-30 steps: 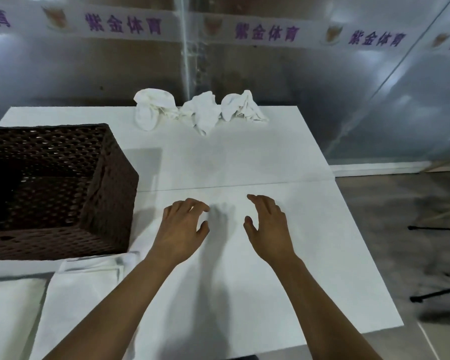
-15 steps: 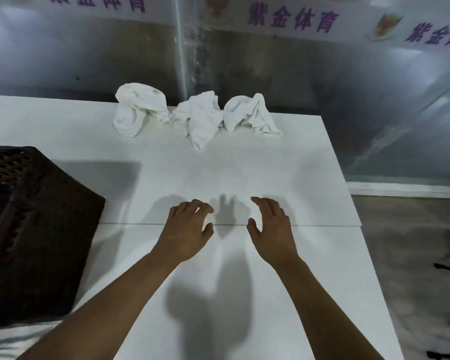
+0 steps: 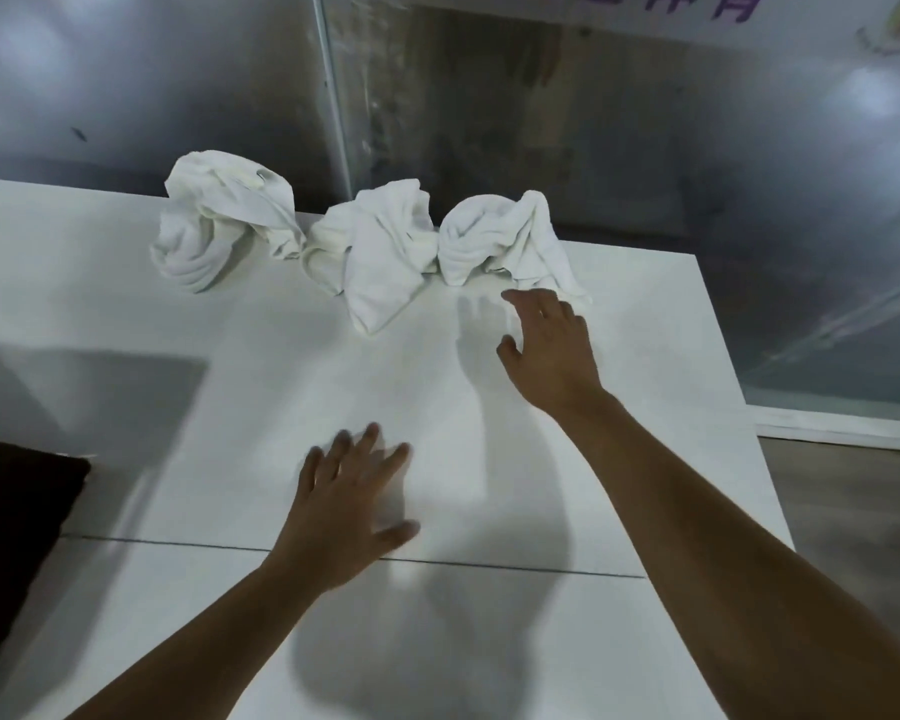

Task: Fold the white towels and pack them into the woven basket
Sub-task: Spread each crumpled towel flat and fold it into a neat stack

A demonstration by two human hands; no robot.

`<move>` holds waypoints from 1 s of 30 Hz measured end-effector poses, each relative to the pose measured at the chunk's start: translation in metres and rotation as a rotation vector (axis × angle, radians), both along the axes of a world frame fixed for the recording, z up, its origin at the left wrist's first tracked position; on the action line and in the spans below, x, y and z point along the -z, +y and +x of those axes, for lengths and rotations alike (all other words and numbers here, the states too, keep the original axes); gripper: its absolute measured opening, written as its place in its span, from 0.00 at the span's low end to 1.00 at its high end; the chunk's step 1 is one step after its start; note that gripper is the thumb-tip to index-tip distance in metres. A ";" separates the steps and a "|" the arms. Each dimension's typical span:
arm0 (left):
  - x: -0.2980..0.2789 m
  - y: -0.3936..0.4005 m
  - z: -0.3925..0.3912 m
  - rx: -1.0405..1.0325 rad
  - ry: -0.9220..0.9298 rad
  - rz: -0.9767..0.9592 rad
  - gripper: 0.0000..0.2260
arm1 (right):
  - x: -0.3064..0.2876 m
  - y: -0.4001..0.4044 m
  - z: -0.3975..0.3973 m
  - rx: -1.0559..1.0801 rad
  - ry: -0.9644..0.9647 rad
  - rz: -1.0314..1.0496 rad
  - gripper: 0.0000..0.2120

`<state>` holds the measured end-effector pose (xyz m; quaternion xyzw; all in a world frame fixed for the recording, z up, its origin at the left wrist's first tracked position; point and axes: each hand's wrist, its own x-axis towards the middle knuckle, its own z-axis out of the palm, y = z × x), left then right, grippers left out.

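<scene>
1. Across most of the view, a white bench [image 3: 230, 407] stretches away from the camera, with a thin seam running across it near the person's wrists.
2. Behind the bench, a shiny grey wall [image 3: 126, 85] fills the top of the view, with purple lettering [image 3: 718, 2] cut off at its upper edge.
3. At the left edge, a dark corner of the basket [image 3: 17, 522] pokes into view on the bench; it is blurred, and its inside is out of sight.
4. At the far edge of the bench, three crumpled white towels sit in a row, touching or nearly touching: the left towel [image 3: 219, 226], the middle towel [image 3: 380, 252] and the right towel [image 3: 500, 236]. None is folded.
5. The right hand [image 3: 552, 350] is stretched forward with fingers spread and slightly curled. It holds nothing, and its fingertips are just beside the near edge of the right towel; contact cannot be made out.
6. The left hand [image 3: 349, 511] is nearer the camera, over bare bench just beyond the seam. It is open with fingers splayed, empty and blurred, well apart from the towels.
</scene>
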<state>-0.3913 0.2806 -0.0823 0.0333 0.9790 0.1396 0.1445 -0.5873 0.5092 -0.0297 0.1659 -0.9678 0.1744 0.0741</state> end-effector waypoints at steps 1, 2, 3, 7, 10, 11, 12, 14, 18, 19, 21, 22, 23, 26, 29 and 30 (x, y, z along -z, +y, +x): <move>0.007 -0.001 0.002 0.006 0.015 0.005 0.38 | 0.002 -0.003 -0.017 0.003 0.014 0.029 0.26; 0.012 -0.001 0.003 0.003 0.029 0.016 0.38 | 0.004 -0.005 -0.035 0.009 0.025 0.062 0.28; 0.014 -0.001 0.002 -0.003 0.044 0.025 0.39 | 0.005 -0.007 -0.051 0.009 0.044 0.099 0.29; 0.016 0.002 -0.002 -0.011 0.065 0.071 0.39 | 0.006 -0.012 -0.110 -0.083 0.067 0.351 0.39; 0.021 0.001 0.005 -0.026 0.073 0.089 0.38 | 0.007 -0.023 -0.140 -0.170 0.008 0.545 0.41; 0.022 0.001 0.006 -0.029 0.073 0.093 0.38 | 0.008 -0.025 -0.148 -0.182 -0.026 0.583 0.39; 0.024 0.000 0.006 -0.032 0.078 0.099 0.38 | 0.011 -0.025 -0.155 -0.183 -0.065 0.606 0.36; 0.025 -0.001 0.002 -0.043 0.093 0.107 0.38 | 0.021 -0.023 -0.163 -0.156 -0.115 0.601 0.29; 0.025 -0.002 -0.004 -0.041 0.070 0.122 0.38 | 0.038 -0.010 -0.149 -0.099 -0.137 0.568 0.25; 0.025 -0.002 -0.005 -0.040 0.065 0.113 0.38 | 0.041 -0.006 -0.145 -0.084 -0.131 0.579 0.24; 0.025 -0.002 -0.009 -0.026 0.052 0.086 0.38 | 0.042 0.001 -0.130 -0.059 -0.128 0.619 0.23; 0.025 -0.003 -0.013 -0.025 0.048 0.075 0.39 | 0.041 0.002 -0.120 -0.060 -0.124 0.630 0.22; 0.025 -0.005 -0.015 -0.032 0.040 0.064 0.39 | 0.040 0.002 -0.107 -0.069 -0.122 0.631 0.22; 0.023 -0.006 -0.017 -0.054 -0.009 0.031 0.41 | 0.039 0.002 -0.053 -0.095 -0.152 0.603 0.22; 0.022 -0.001 -0.015 -0.070 -0.020 0.006 0.42 | 0.039 0.009 0.010 -0.112 -0.148 0.540 0.21; 0.021 0.001 -0.015 -0.080 -0.030 -0.011 0.43 | 0.039 0.010 0.033 -0.113 -0.156 0.523 0.21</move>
